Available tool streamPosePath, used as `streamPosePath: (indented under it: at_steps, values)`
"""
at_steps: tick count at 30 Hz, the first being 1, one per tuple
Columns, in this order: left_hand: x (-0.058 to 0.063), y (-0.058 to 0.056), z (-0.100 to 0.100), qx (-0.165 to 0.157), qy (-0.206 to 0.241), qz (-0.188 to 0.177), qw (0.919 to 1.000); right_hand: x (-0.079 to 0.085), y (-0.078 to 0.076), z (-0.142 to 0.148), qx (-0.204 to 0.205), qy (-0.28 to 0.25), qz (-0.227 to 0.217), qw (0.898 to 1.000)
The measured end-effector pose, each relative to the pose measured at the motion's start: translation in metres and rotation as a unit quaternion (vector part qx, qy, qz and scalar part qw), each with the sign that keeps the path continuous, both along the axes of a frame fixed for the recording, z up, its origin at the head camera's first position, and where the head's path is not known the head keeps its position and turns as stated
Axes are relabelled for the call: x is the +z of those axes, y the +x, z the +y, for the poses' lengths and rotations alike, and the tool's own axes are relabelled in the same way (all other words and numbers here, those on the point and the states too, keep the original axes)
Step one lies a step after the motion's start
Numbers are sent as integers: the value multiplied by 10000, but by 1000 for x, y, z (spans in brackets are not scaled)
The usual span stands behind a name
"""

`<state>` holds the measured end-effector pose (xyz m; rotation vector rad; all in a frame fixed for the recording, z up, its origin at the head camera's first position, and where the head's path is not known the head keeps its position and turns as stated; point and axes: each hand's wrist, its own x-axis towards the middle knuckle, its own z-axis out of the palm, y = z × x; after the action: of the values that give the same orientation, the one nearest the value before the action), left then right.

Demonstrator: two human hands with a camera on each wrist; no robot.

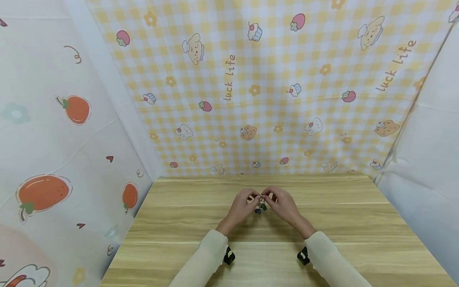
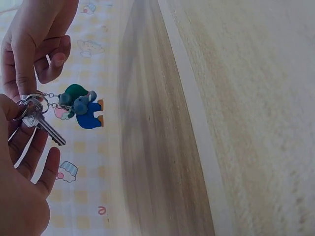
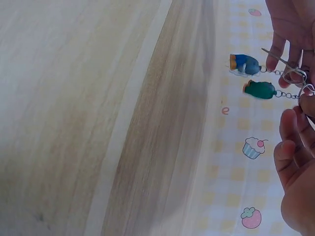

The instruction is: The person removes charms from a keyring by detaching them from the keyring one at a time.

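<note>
Above the tabletop, my left hand [image 1: 243,205] and right hand [image 1: 281,205] meet fingertip to fingertip, pinching metal key rings between them. A silver key [image 2: 50,132] hangs from the key ring [image 2: 32,104] at my left fingers. On short chains dangle a blue elephant-like charm [image 3: 245,64] and a green charm [image 3: 260,90]. The blue charm's chain runs to the ring on the left hand's side. The green one's chain leads to a key ring [image 3: 306,93] at my right thumb. Fingers partly cover both rings.
The wooden table [image 1: 265,261] spreads under both forearms. A yellow checked cloth [image 1: 265,119] with printed cartoons hangs behind it, and pale cloths stand at the left and right sides. Black wrist mounts [image 1: 229,256] sit below the cuffs.
</note>
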<state>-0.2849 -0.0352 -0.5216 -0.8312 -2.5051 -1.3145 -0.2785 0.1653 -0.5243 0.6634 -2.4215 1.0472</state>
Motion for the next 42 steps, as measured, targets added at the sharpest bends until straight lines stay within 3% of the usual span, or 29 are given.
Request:
streamPosePath:
  at_steps: [6,11,19,27,35,42]
  values:
    - [0,0,1,-46,-10,-70,10000,-3,-1,1,-110,-53,278,9995]
    - [-1,0,1,-55,57,-83,9999,-3,1,2,-9,-141,180,9997]
    - [-6,-2,1,97,112,-206,9997,0,2,3,226,-339,-376,9985]
    - [-6,-1,3,207,119,-194,9995,0,4,6,533,-704,-1302,9875]
    - [-6,-1,0,-27,161,-169,9997,0,2,6,537,-679,-1174,9893]
    - [-3,2,-2,-256,265,-268,9990,-2,2,6,845,-863,-1639,9791]
